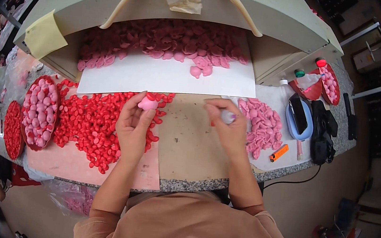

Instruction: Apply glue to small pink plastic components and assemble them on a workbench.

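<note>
My left hand point(132, 128) pinches a small pink rounded piece point(146, 104) between thumb and fingers, and red shows at its top. To the right, my right hand point(230, 136) is curled round a small whitish squeeze bottle point(228, 117). A bit of red shows by its fingertips; I cannot make out what it is. Many small red pieces point(89, 125) are heaped beside my left hand on pink paper point(59, 157). Curved pink pieces point(260, 127) lie in a pile right of my right hand. Brown board point(186, 152) covers the table between my hands.
A grey box-like housing point(287, 26) stands ahead, with pink pieces point(162, 39) on white paper inside. Left are baskets of pink balls point(39, 110) and red pieces point(12, 130). Right lie an orange tool point(279, 153), a blue tray point(310, 124) and a black device point(322, 130).
</note>
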`<state>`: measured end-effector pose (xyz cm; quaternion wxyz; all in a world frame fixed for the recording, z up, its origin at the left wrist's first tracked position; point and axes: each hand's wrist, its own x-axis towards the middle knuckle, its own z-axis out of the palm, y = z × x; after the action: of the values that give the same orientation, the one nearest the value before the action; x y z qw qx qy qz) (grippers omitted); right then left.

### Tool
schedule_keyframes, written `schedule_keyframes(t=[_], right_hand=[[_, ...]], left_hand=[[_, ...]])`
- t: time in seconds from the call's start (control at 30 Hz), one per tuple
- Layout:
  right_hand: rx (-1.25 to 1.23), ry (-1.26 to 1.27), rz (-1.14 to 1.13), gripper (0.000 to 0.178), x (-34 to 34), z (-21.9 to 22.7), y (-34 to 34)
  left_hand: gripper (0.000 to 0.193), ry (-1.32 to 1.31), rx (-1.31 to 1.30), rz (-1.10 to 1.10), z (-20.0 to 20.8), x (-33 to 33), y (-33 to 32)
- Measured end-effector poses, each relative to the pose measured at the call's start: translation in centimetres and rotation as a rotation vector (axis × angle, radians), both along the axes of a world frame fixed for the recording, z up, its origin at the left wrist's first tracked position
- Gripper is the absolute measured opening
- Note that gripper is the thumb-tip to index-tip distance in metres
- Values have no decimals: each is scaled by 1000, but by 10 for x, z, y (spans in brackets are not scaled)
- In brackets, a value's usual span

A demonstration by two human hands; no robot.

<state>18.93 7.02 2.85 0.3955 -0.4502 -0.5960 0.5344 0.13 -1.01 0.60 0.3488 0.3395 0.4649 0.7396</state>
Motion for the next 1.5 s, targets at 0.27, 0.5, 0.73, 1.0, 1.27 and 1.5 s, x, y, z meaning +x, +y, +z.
schedule_keyframes(t=[0.27, 0.5, 0.73, 1.0, 1.27, 1.5], right_hand=[[530, -809, -7, 23, 62, -12, 2], [318, -361, -99, 13, 33, 28, 8], [471, -238, 295, 14, -20, 23, -4], [-16, 57, 198, 7, -41, -6, -7], [89, 167, 186, 7, -40, -24, -10], [339, 164, 101, 11, -46, -34, -13]], left_hand=[[40, 13, -107, -293, -1, 14, -1], [33, -227, -71, -419, -4, 18, 2], [31, -45, -39, -355, -15, 18, -1], [30, 90, 64, -250, -21, 24, 1], [29, 112, -5, -205, -21, 25, 2], [29, 99, -33, -177, -21, 23, 7]])
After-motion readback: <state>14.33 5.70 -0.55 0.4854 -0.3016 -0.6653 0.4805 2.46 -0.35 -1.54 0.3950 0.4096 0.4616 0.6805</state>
